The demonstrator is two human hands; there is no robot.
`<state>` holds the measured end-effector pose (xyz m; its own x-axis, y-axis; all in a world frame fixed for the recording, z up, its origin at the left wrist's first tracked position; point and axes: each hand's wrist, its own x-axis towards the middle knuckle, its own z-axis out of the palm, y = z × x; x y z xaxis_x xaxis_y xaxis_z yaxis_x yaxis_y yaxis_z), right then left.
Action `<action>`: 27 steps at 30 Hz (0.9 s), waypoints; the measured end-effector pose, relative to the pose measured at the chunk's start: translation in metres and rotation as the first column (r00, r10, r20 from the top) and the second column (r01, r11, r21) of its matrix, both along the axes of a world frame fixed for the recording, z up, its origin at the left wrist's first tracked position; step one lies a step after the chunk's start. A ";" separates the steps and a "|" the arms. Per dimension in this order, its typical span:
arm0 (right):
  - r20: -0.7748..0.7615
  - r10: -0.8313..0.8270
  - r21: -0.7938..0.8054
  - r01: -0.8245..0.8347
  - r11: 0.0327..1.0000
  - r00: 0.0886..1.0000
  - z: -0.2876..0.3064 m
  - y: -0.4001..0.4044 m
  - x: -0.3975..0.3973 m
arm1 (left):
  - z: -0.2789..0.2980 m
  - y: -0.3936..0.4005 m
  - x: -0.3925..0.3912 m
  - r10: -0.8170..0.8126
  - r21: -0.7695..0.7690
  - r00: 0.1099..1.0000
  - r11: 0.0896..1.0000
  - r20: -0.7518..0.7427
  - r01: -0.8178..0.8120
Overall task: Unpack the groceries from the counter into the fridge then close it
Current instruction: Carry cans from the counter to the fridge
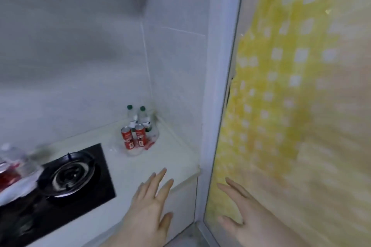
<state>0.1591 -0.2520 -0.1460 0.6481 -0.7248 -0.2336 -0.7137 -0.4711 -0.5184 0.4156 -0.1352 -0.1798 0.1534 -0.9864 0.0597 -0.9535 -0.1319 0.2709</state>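
Two red cans (133, 137) and two clear bottles with green caps (140, 117) stand together in a crumpled clear bag in the far corner of the pale counter (156, 160). My left hand (150, 204) hovers over the counter's front edge, fingers straight and spread, holding nothing. My right hand (241, 212) is stretched out flat in front of a yellow checked curtain (291, 106), also empty. No fridge is visible in this blurred view.
A black gas hob (66, 178) with a round burner fills the counter's left. A blurred clear bag with red contents (12, 176) lies at the far left. White tiled walls (172, 62) close the corner; a pale door frame (220, 86) stands between counter and curtain.
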 end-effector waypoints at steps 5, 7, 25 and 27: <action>0.041 0.152 0.017 -0.153 0.988 0.987 -0.003 -0.026 0.085 | -0.016 0.025 0.070 0.200 -0.016 0.976 0.979 -0.088 -0.202; 0.034 0.208 0.019 -0.209 0.978 0.977 -0.003 -0.038 0.118 | -0.021 0.032 0.094 0.278 -0.029 0.955 0.959 -0.106 -0.282; 0.079 0.557 0.095 -0.563 0.821 0.827 -0.052 -0.198 0.334 | -0.049 -0.040 0.217 0.685 0.053 0.722 0.728 -0.100 -0.684; 0.077 0.569 0.086 -0.574 0.815 0.819 -0.058 -0.222 0.350 | -0.051 -0.067 0.227 0.679 0.052 0.726 0.734 -0.108 -0.678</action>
<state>0.5088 -0.4738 -0.2038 0.9498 -0.1950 -0.2448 -0.3072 -0.7300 -0.6105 0.6428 -0.2020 -0.2305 0.7867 -0.6173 -0.0085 -0.5723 -0.7343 0.3650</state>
